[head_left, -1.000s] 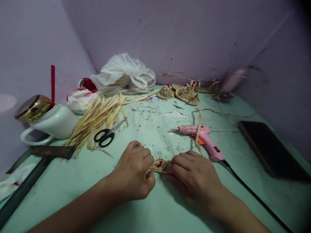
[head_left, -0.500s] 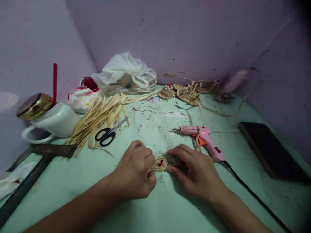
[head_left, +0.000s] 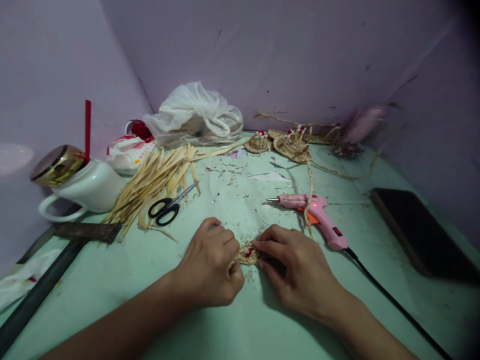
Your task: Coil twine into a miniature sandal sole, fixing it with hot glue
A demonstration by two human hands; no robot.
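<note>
Between my hands, low over the green tabletop, is a small coiled piece of braided straw [head_left: 246, 254] with a red bit at its centre. My left hand [head_left: 215, 262] is closed on its left edge, the fingers curled and partly covering it. My right hand [head_left: 296, 265] pinches the right edge, index finger on top and thumb below. Just behind my right hand lies a pink hot glue gun [head_left: 296, 201], its nozzle to the left and a small red light lit. A braided straw cord [head_left: 309, 200] crosses the glue gun.
Black-handled scissors [head_left: 167, 209] lie beside loose straw strips [head_left: 153, 175]. A hammer [head_left: 88, 231] and a white mug [head_left: 90, 185] stand left, a black phone [head_left: 420, 232] right. At the back are a plastic bag [head_left: 198, 115] and woven straw pieces with beads [head_left: 290, 145].
My right hand's fingers have closed in on the right edge of the coiled straw piece, where the index finger was raised apart before. My left hand keeps its hold.
</note>
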